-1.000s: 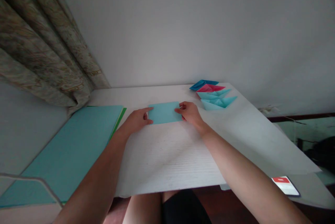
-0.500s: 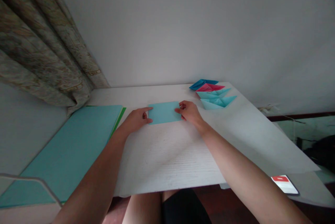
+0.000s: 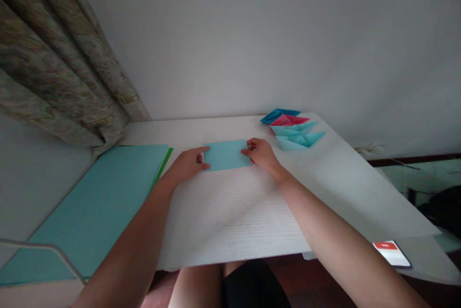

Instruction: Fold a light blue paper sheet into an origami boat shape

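Nothing much has moved: the left hand (image 3: 187, 165) and right hand (image 3: 262, 153) still pin one blue sheet (image 3: 226, 154) flat, fingers pinching its side edges. Four paper boats (image 3: 293, 129) lie at two o'clock. White table (image 3: 230, 221), grey wall, curtain (image 3: 61, 68) at ten.

Folded sheet (image 3: 226, 154) btwn fingers (image 3: 201, 150) of both hands; paper boats (image 3: 293, 130) just beyond right fingers, paper stack (image 3: 101, 202) left of left fingers.
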{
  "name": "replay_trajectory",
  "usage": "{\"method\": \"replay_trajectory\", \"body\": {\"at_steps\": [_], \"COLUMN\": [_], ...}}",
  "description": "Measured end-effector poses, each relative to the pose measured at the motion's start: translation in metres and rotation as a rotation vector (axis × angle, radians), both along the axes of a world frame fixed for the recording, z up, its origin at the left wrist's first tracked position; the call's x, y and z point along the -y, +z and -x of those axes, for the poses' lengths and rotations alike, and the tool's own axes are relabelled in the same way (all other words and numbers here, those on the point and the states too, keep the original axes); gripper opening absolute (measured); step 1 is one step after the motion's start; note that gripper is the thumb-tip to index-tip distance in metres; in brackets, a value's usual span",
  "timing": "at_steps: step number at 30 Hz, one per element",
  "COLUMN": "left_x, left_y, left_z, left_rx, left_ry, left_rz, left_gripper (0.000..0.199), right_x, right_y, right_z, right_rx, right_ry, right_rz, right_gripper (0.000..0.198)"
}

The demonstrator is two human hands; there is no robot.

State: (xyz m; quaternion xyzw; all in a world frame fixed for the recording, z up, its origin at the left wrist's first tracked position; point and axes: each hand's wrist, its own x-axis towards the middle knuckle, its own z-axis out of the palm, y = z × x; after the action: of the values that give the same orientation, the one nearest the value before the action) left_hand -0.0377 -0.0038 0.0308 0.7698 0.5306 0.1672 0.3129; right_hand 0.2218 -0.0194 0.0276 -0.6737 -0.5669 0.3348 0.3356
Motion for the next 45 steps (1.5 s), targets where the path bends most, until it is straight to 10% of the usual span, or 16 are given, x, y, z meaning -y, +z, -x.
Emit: {"method": "replay_trajectory", "body": {"at_steps": [45], "left_x": [0.0023], "left_y": [-0.0005], "left_z": [-0.0019], "left_rx": [0.177], "left_ry": [0.006], "left_rz": [0.075], "left_gripper": [0.066], "right_x": [-0.0018], "right_y": [-0.0005], "right_z": [-0.0007], "right_rx": [0.008], "right_ry": [-0.005], "right_rz": [0.02], "right_gripper": [0.015]}}
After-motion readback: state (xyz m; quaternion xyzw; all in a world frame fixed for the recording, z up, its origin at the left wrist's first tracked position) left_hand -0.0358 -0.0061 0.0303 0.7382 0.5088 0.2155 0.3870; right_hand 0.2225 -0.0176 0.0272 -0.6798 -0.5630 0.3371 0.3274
